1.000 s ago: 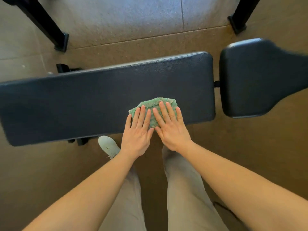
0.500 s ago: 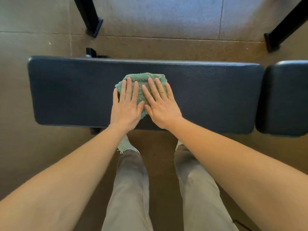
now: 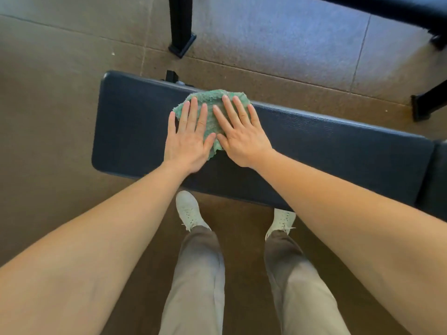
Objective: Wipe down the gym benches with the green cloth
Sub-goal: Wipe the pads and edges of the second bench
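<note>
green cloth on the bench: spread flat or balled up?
Spread flat, not balled. The green cloth lies pressed on the bench under the left hand and right hand, fingers straight. Folded layers underneath: cannot tell.

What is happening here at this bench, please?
A person stands at a dark padded gym bench and presses a green cloth flat on it with both hands. The left hand and the right hand lie side by side, fingers straight. The cloth sits at the pad's far edge, nearer its left end.

no legible text anywhere
</note>
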